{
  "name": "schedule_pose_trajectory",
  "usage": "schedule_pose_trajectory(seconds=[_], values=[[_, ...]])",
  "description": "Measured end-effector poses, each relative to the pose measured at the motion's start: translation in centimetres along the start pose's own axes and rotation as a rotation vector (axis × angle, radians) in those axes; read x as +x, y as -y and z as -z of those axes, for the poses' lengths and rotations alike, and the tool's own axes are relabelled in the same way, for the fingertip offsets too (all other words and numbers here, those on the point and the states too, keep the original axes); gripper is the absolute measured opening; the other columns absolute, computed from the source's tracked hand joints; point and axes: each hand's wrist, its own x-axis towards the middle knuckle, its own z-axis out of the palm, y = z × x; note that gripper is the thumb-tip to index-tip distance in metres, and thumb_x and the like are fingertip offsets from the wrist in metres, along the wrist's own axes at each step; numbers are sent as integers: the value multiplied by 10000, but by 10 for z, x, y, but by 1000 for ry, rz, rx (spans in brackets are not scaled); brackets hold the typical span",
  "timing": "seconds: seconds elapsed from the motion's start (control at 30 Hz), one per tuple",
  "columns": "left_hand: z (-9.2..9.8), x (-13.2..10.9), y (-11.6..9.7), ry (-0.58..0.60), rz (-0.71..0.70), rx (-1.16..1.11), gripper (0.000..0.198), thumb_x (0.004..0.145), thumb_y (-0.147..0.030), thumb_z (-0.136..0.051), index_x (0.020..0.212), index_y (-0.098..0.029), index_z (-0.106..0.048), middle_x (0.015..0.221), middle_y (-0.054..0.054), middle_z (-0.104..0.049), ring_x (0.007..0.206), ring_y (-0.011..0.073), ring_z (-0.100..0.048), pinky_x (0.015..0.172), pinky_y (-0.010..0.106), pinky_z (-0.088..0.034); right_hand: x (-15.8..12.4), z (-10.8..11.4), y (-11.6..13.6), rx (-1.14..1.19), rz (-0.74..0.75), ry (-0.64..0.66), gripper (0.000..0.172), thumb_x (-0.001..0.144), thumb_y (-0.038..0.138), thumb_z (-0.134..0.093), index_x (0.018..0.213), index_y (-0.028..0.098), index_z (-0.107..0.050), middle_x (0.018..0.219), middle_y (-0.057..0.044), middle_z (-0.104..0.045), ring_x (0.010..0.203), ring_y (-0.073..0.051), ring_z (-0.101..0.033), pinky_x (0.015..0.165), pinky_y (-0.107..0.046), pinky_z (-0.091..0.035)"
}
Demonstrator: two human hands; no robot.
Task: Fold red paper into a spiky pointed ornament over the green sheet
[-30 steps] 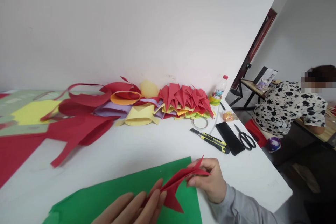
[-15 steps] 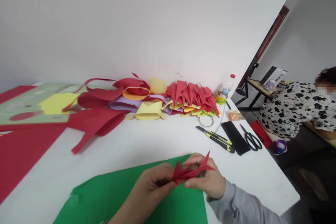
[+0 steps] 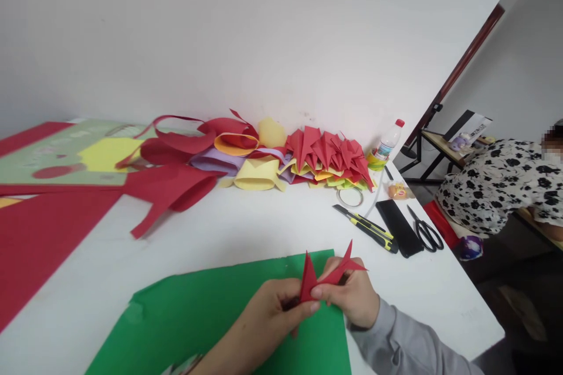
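Note:
Between my two hands is a small folded red paper piece (image 3: 338, 275) with several pointed tips, held above a green sheet (image 3: 197, 299). My left hand (image 3: 281, 307) pinches its left end, where one tall point stands up. My right hand (image 3: 349, 293) grips the middle and right part between thumb and fingers, with a forked tip sticking out past it. Some of the paper is hidden behind my fingers.
Along the wall lie folded red paper shapes (image 3: 323, 149), a pale yellow paper piece (image 3: 257, 174) and a bottle (image 3: 386, 145). To the right are a tape roll (image 3: 350, 197), a utility knife (image 3: 367, 228), a black phone-like slab (image 3: 398, 227) and scissors (image 3: 424, 229). A person (image 3: 497, 181) bends nearby.
The left end of the red paper now stands up as a taller, narrower point. My hands have come closer together around it. The camera view has shifted slightly.

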Motion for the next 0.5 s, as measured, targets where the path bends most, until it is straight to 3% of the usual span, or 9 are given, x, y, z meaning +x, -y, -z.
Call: schedule_pose_trajectory(seconds=[0.13, 0.27, 0.37, 0.5], values=[[-1, 1, 3, 31, 82, -62, 354, 687, -517, -616, 571, -183, -591, 417, -75, -450, 404, 128, -518, 418, 229, -331, -1, -2, 1, 3, -4, 52, 317, 572, 380, -865, 643, 170, -638, 546, 48, -550, 476, -85, -453, 449, -222, -350], [1, 2, 6, 41, 118, -97, 406, 643, -579, -655, 563, -184, -604, 370, -66, -485, 401, 151, -557, 407, 234, -355, -2, -2, 0, -102, 28, 12, 385, 595, 402, -847, 534, 178, -541, 536, 64, -465, 486, -77, -390, 454, -228, -304], [3, 2, 5, 59, 140, -114, 430, 641, -594, -673, 562, -175, -618, 397, -51, -530, 426, 165, -598, 416, 238, -392, -1, 0, 1, -100, 12, -2, 450, 612, 438, -832, 515, 186, -472, 496, 81, -408, 460, -66, -327, 441, -228, -263], [8, 1, 0, 116, 158, -135, 478, 691, -619, -635, 577, -155, -655, 533, 2, -662, 411, 140, -600, 395, 223, -390, 3, 8, 5, -53, 0, -3, 474, 643, 477, -811, 522, 192, -452, 479, 71, -434, 453, -73, -346, 442, -233, -268]])
